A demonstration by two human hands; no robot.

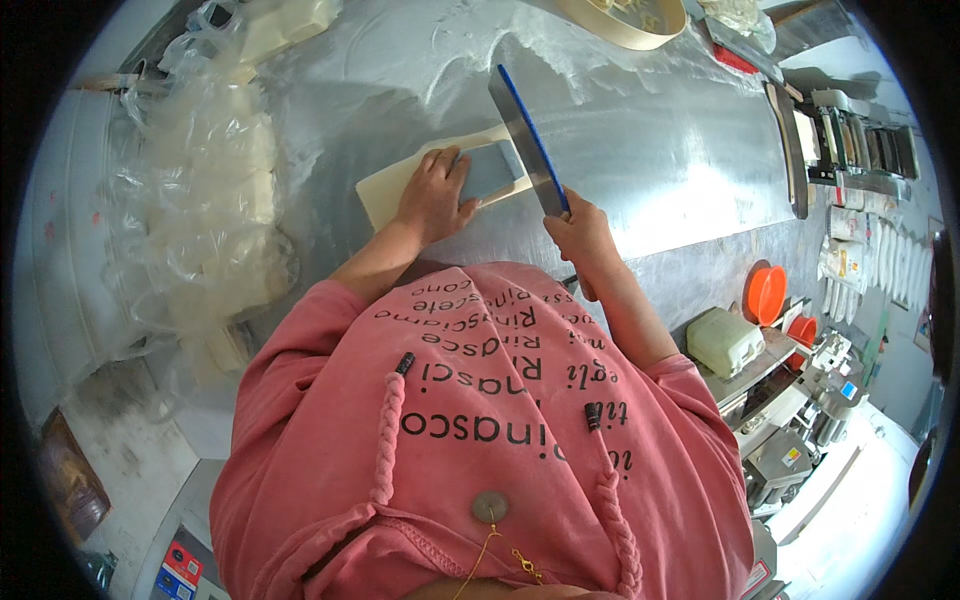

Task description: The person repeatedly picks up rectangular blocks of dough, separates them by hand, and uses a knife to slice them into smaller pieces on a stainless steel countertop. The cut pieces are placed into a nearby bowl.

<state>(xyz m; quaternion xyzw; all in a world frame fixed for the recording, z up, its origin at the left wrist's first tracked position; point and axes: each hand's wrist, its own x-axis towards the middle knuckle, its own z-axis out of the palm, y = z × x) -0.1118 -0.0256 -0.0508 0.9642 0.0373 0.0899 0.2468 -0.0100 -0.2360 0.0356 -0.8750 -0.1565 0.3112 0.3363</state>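
Note:
My left hand (439,191) presses down on a flat grey rectangular plate (487,169), its fingers and thumb spread across it. Under the plate lies a pale sheet of dough (386,187), which shows past the plate along its sides and at the left. My right hand (581,229) grips the handle of a broad-bladed knife (525,139) with a blue strip along its spine. The blade stands on edge by the right end of the plate and dough. Whether its lower edge touches the dough cannot be seen.
A floured metal worktop (675,142) lies under everything. Pale blocks (232,187) under clear plastic line its left side. A round wooden-rimmed container (637,30) sits at the far edge. To the right are dark wooden boards (787,150), a plastic jerrycan (724,341) and orange bowls (766,295).

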